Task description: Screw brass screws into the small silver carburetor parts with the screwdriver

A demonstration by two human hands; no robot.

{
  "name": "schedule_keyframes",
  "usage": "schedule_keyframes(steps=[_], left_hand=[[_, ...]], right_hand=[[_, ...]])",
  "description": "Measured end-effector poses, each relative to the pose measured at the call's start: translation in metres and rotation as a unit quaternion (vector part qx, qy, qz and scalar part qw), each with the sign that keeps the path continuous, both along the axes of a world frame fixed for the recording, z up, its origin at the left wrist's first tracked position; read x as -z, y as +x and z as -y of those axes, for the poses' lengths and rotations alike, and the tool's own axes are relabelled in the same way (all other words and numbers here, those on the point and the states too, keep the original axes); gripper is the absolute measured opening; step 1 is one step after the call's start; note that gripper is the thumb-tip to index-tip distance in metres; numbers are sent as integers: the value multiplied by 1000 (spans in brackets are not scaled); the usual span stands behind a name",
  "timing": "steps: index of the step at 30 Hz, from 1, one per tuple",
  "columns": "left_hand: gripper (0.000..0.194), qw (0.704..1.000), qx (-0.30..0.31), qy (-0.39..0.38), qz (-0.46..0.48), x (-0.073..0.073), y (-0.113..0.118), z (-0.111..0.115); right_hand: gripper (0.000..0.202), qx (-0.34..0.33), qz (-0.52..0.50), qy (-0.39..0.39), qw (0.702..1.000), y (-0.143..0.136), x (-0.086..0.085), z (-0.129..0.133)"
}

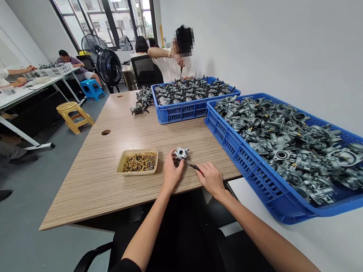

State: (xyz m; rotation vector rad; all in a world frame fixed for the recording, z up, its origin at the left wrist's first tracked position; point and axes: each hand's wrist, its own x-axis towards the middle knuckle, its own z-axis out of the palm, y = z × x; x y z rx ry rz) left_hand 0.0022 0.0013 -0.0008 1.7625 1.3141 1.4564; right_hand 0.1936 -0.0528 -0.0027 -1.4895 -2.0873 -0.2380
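Note:
Near the front edge of the wooden table [96, 185], my left hand [172, 172] grips a small silver metal part [181, 152] with a round hole in its face. My right hand [211, 178] is closed round the handle of a screwdriver [192, 166], whose thin shaft points up and left to the metal part. Whether the tip touches it is too small to tell. Left of my hands sits a cream tray [120, 168] of small brass pieces [140, 162].
A large blue crate [258, 174] of loose metal parts stands at the right. Behind it is another blue crate [181, 112] with rows of parts, beside a small pile of parts [142, 100]. A person [171, 65] works at the table's far end.

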Motion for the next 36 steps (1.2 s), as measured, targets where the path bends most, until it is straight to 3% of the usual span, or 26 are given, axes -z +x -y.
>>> schedule_keyframes(steps=[36], left_hand=[[50,1000,0,-3,-8,1,0,0]], right_hand=[[25,-2,-8,-5,1000,0,0,0]])
